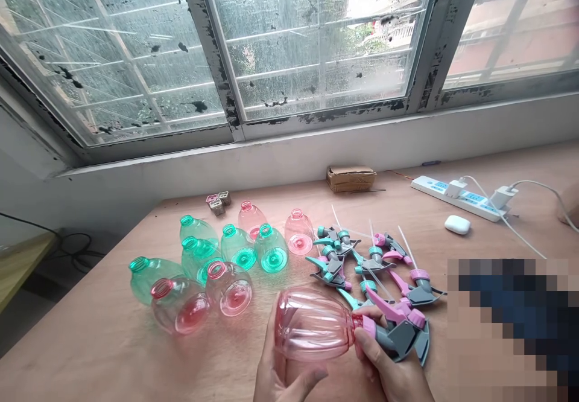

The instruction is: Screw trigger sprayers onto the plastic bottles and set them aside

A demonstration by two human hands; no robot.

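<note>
My left hand (280, 375) cups a clear pink plastic bottle (312, 323) lying sideways near the table's front edge. My right hand (389, 369) grips a pink and grey spray trigger head (400, 329) at the bottle's neck. Just beyond lies a pile of loose trigger heads (362, 257), pink and teal with white dip tubes. To the left, several empty teal bottles (235, 246) and pink bottles (228, 287) lie on the wooden table (113, 341).
A small cardboard box (351, 178) sits by the wall under the window. A white power strip (461, 197) with chargers and cables lies at the right, with a white earbud case (457, 224) beside it. Small square caps (218, 201) rest at the back. A blurred patch covers the lower right.
</note>
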